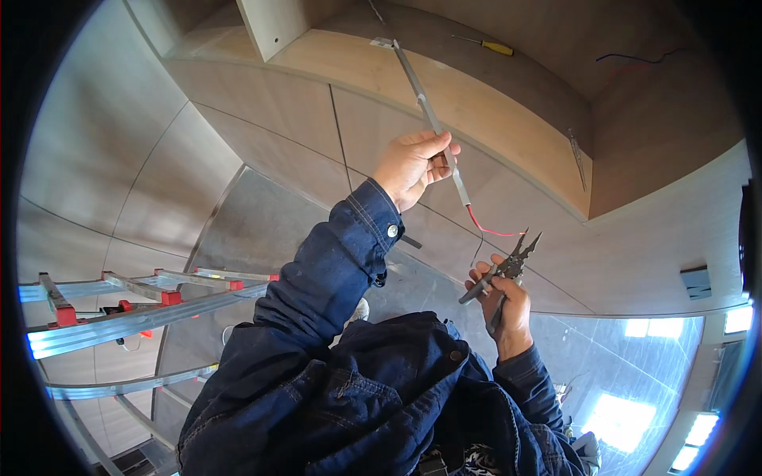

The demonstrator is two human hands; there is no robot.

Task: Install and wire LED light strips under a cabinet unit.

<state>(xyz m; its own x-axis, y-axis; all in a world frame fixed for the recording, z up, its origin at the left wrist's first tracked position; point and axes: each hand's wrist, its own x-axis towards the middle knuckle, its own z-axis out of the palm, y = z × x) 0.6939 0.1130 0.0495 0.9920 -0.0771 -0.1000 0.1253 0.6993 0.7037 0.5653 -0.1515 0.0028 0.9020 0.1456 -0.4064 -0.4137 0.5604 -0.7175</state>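
My left hand (pixel 414 168) pinches a long, slim grey strip (pixel 421 94) near its lower end. The strip slants from the cabinet's shelf edge down toward my right hand. A red wire (pixel 486 230) and a black wire (pixel 480 247) come out of its lower end. In my right hand (pixel 512 305) is a pair of pliers (pixel 517 262), fingers wrapped about the handles. The jaws point up and stand apart. The red wire's tip reaches the jaws; whether they touch it I cannot tell.
A screwdriver (pixel 494 47) with a yellow handle lies inside the open cabinet (pixel 349 49). Loose dark wire (pixel 639 59) sticks out farther right, above a metal hinge-like fitting (pixel 578 157). At left stands an aluminium ladder (pixel 143 317) with red fittings. Grey floor (pixel 262 210) shows below.
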